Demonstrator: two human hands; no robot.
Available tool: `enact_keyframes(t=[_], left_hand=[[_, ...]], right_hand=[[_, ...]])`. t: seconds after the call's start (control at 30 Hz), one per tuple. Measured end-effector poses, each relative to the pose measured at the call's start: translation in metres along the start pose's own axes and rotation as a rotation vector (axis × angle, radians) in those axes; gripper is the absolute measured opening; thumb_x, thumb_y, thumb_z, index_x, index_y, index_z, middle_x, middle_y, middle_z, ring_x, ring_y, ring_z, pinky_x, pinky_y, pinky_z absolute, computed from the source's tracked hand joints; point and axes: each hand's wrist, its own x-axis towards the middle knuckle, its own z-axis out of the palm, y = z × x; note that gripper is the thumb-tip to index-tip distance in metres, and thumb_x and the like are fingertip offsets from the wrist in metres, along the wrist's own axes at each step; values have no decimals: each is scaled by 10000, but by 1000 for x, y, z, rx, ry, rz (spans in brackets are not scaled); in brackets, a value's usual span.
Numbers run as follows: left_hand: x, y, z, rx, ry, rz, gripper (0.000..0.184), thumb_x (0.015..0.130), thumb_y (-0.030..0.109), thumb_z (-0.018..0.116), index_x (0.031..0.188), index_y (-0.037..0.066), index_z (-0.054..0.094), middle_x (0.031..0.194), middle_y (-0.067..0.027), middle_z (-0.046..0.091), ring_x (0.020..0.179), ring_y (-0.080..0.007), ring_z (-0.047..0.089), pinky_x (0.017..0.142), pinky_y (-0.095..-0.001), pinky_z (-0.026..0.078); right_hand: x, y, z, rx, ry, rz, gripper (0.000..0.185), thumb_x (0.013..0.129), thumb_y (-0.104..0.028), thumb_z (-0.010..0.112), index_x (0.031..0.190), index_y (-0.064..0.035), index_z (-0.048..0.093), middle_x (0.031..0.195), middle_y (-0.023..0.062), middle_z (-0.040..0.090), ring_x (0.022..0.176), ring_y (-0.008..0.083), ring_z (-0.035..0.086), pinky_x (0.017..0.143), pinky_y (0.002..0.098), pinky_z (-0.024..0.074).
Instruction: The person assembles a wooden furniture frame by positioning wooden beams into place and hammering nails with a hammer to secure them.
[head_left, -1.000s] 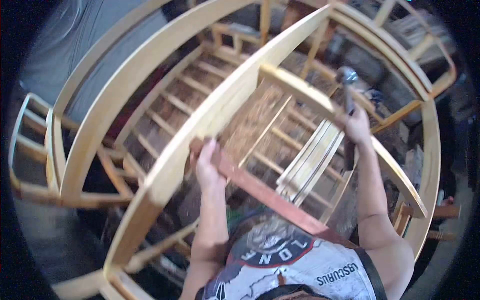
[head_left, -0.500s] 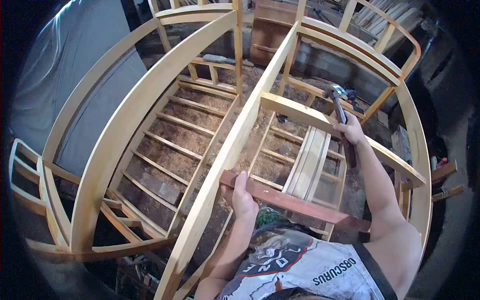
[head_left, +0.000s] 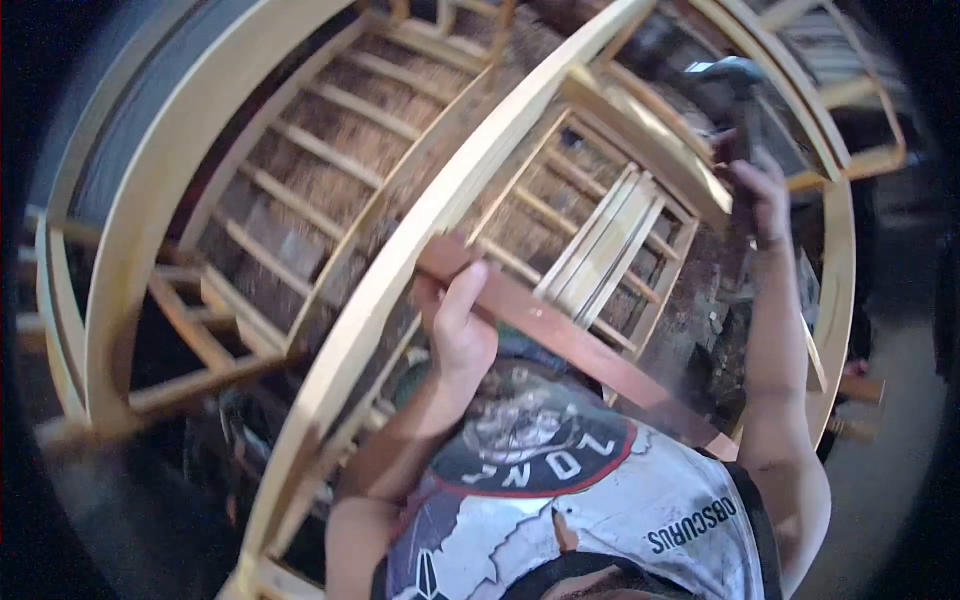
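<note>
My left hand (head_left: pixel 465 325) is closed around the near-left end of a reddish-brown board (head_left: pixel 560 335), thumb on top, beside the long pale beam (head_left: pixel 420 225). The board slopes down to the right in front of my shirt, its far end close to my right arm. My right hand (head_left: pixel 762 200), blurred by motion, grips a claw hammer (head_left: pixel 745 90) by its handle, with the metal head pointing away from me. Beyond the reddish board, a pale crosspiece (head_left: pixel 645 130) runs from the long beam toward my right hand, which partly hides it.
Curved pale frame members (head_left: pixel 150 190) rise at the left, and another curved rail (head_left: pixel 838 290) stands at the right. Below are slatted floor frames (head_left: pixel 330 100) over shavings-covered ground. Several loose pale strips (head_left: pixel 605 245) lie across the slats.
The view has tilted and shifted, blurring the frame. My right hand and the hammer have moved up and to the right in view. My left hand keeps its hold on the reddish board.
</note>
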Motion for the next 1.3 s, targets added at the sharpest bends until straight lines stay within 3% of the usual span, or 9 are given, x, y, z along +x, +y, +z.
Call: enact_keyframes(t=[0.07,0.27,0.33,0.53,0.6,0.8,0.97,1.1,1.3], left_hand=[[1,3,-1,-7,48,-14,597,829,91,675,1382,136,455,1361,-68,536,1161,-224,579,989,-435,482],[5,6,-8,-215,-24,-84,505,819,54,684,1285,102,495,1307,-84,558,1106,-233,612,936,-416,529],[6,11,-7,-196,-41,-148,561,816,179,699,1340,128,506,1337,-69,561,1138,-231,572,990,-409,467],[6,7,-15,-210,-149,-113,556,814,233,683,1301,31,508,1288,-105,587,1135,-223,573,1004,-387,460],[17,2,-34,-197,-159,-151,652,762,248,746,1347,112,492,1362,-73,543,1210,-204,542,1052,-407,433],[14,11,-20,-203,-196,-202,734,764,280,744,1380,29,433,1384,-76,517,1282,-233,505,1140,-443,366],[16,7,-27,-311,-204,-188,589,734,134,704,1291,181,519,1296,-97,572,1089,-250,588,1015,-436,467],[10,10,-25,-227,-116,-146,470,716,168,743,1147,115,564,1058,-53,619,908,-194,605,836,-400,507],[9,10,-27,-214,-119,-166,352,727,215,750,1017,91,594,957,-25,583,823,-178,560,779,-377,496]], right_hand=[[0,-30,33,266,-162,104,499,917,-272,642,1323,0,542,1041,80,658,837,193,643,779,349,517],[1,-62,94,-252,-256,85,610,852,-330,740,1313,16,541,910,52,620,774,138,605,687,271,481],[-10,-72,126,-203,-188,40,725,790,-357,784,1318,57,509,816,37,615,649,132,568,616,266,478],[-12,-70,141,-91,-508,242,679,706,-302,855,1218,53,586,905,63,632,819,166,612,701,315,503],[-4,-64,154,-286,-573,-99,541,705,-313,840,1058,39,631,785,51,609,706,154,584,663,324,493],[-8,-97,175,-333,-609,-56,483,679,-252,843,983,55,628,804,157,669,788,228,647,737,366,501],[4,-114,178,-358,-520,-375,545,744,-177,837,1198,13,602,833,38,590,826,138,572,739,320,466],[16,-121,185,-450,-425,-468,445,802,-120,807,1184,4,617,801,-2,556,771,88,534,696,271,455],[12,-110,188,-792,-406,-469,322,817,-130,802,1058,19,649,721,12,553,672,97,523,651,285,448]])
